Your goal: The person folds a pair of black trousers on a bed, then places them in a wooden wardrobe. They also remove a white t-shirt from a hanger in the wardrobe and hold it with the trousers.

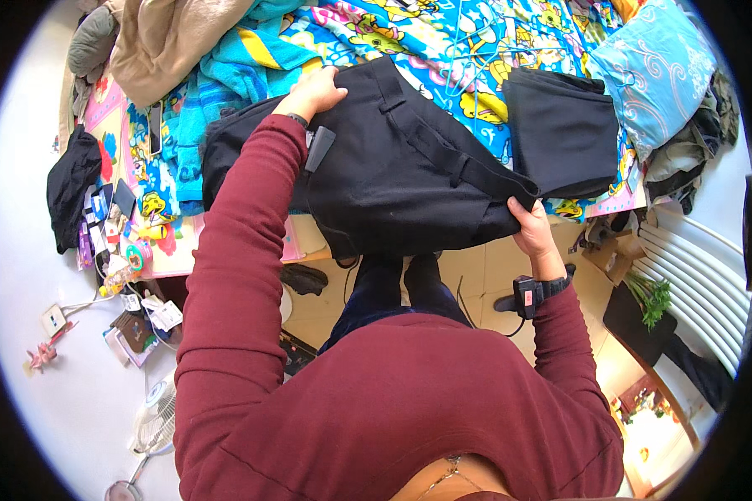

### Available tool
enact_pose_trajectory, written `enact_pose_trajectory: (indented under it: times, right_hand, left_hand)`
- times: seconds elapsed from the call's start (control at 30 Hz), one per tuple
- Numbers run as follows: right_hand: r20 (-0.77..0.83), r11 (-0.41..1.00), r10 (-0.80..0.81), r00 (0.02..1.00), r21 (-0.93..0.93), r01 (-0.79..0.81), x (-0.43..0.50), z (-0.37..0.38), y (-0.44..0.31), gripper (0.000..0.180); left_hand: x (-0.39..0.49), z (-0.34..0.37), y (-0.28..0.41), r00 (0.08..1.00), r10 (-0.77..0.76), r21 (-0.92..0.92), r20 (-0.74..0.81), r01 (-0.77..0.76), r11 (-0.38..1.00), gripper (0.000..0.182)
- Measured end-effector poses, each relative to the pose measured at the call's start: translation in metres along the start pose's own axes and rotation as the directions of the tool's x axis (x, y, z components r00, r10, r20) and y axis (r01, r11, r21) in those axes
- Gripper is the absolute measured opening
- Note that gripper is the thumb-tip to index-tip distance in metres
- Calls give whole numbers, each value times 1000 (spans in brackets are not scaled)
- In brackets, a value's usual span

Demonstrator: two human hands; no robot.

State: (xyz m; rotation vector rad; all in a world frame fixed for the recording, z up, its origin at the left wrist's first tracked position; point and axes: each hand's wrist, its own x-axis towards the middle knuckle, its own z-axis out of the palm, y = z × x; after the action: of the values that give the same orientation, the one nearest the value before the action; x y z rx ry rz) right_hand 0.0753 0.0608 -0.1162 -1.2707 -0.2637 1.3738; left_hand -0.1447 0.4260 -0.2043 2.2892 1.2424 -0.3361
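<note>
A pair of black trousers point(395, 169) is stretched between my two hands at the near edge of the bed, waistband and belt loops uppermost. My left hand point(318, 91) grips the waistband's far left end, thumb on top. At the opposite end, my right hand point(531, 225) pinches the waistband corner between thumb and fingers. Part of the dark cloth spreads left beneath my left forearm, and its lower edge hangs over the bed's front. Just right of the waistband lies a folded black garment point(563, 134) on the cartoon-print bedding point(376, 34).
Light-blue wire hangers point(476, 59) lie on the bedding beyond the trousers. A blue patterned pillow point(655, 75) sits at right, a turquoise towel-like cloth point(232, 81) and beige blanket point(169, 44) at left. A white radiator point(695, 275) stands right; a fan point(156, 416) stands lower left.
</note>
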Motion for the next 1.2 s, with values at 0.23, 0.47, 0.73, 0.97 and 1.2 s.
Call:
enact_pose_trajectory:
  times: [0.23,0.47,0.73,0.97,1.2]
  right_hand:
    - [-12,984,22,1000,-174,-24,-10,-6,-3,29]
    - [16,968,-26,1000,-250,29,-19,-11,-9,28]
    - [104,959,-34,994,-278,62,-49,-31,-24,26]
    - [211,979,-122,970,-136,153,-93,-73,-56,22]
    - [471,817,-338,814,-282,503,-173,-115,-128,22]
  left_hand:
    - [44,28,41,999,43,-10,34,-43,999,60]
    - [63,54,69,998,-58,-10,-10,57,998,47]
    - [-2,13,40,989,150,-738,14,-91,669,19]
    - [-178,-53,39,978,145,-963,151,113,243,30]
    - [-360,-63,100,937,-69,-878,-343,-293,379,19]
